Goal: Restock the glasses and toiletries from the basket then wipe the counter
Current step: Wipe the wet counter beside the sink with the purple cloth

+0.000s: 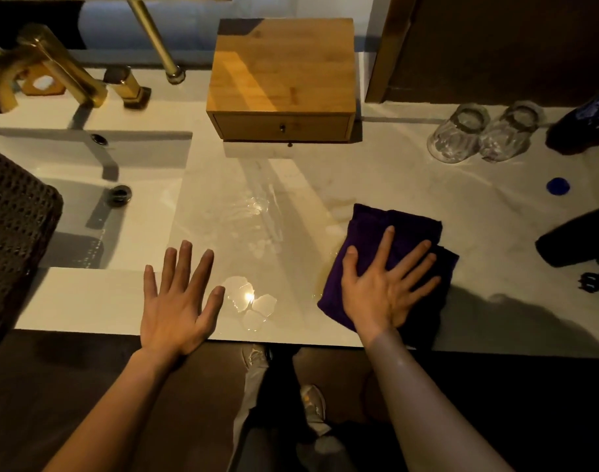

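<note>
A folded purple cloth (pixel 407 233) lies on the white counter (pixel 87 301), right of centre. My right hand (pixel 386 287) presses flat on it, fingers spread. My left hand (pixel 179 301) rests flat and empty on the counter near the front edge, fingers apart. Small puddles of water (pixel 250 301) shine between my hands. Two clear glasses (pixel 478 136) stand upside down at the back right. The dark woven basket (pixel 15 233) sits at the far left, over the sink's edge.
A wooden drawer box (pixel 281 80) stands at the back centre. A brass tap (pixel 53 69) rises over the white sink (pixel 121 172) at left. A blue cap (pixel 558 186), a dark bottle (pixel 584 127) and a black hair dryer (pixel 577 243) are at the far right.
</note>
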Demonstrator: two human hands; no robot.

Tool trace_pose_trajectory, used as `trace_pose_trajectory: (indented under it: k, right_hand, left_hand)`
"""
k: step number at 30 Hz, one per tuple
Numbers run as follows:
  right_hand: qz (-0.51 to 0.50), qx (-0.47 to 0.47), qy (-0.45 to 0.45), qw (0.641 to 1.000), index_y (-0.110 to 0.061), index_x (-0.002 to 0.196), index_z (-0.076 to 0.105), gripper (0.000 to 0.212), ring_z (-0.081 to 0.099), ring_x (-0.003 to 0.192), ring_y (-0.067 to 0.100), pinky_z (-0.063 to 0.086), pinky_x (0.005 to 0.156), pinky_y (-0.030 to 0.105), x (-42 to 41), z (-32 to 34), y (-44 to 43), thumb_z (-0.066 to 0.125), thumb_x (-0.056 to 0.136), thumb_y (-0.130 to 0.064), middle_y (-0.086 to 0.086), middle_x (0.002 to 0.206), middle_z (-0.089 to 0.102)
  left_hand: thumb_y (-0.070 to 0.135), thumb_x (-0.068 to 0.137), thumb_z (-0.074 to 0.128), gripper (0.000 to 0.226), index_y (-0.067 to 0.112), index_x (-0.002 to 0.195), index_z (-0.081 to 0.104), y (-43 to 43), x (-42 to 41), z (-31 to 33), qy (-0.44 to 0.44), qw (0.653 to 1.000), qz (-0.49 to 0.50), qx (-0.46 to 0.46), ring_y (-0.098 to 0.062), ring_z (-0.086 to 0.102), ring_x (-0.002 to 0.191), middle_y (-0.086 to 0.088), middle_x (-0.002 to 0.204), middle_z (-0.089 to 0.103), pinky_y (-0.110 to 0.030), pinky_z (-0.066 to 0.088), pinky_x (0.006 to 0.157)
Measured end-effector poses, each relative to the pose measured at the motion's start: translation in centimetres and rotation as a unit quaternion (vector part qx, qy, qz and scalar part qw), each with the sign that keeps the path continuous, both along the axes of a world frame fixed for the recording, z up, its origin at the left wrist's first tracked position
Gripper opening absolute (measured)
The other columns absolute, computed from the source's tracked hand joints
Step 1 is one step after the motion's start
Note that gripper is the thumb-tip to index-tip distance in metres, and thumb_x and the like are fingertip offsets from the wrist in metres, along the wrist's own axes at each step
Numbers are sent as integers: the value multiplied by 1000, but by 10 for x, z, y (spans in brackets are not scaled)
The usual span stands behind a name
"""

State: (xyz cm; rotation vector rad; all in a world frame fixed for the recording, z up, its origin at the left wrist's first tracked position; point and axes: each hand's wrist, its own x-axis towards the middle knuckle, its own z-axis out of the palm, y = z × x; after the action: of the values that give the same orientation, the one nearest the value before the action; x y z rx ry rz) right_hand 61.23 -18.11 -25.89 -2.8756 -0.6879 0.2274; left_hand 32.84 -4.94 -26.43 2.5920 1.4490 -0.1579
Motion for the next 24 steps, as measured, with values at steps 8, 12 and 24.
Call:
trace_pose_trajectory:
  k: [8, 12, 24]
  right_hand:
    - [102, 3, -5, 995, -32, 159, 5, 82, -5, 150, 43, -2, 116, 65, 13, -4, 74, 16, 90, -74, 24, 164, -4]
    - [215, -7, -13, 977, -38, 157, 0, 80, -6, 151, 42, -4, 117, 63, 21, -3, 107, 12, 89, -77, 18, 165, -7]
    - [563, -35, -33, 825, -55, 152, -2, 66, -7, 153, 31, -4, 118, 61, 46, 3, 119, 14, 92, -78, -1, 167, -5]
  left_hand:
    - [68, 98, 10, 71, 38, 160, -4, -1, 0, 1, 0, 1000, 13, 4, -21, -13, 157, 3, 170, -14, -60, 3, 125]
    - [67, 98, 13, 71, 36, 161, -2, 0, -1, -1, -1, 1000, 11, 9, -22, -9, 158, 2, 171, -11, -61, 6, 124]
    - [67, 98, 20, 75, 33, 161, 0, 2, -3, -8, 5, 999, -1, 32, -23, -7, 158, -1, 171, -9, -59, 3, 124]
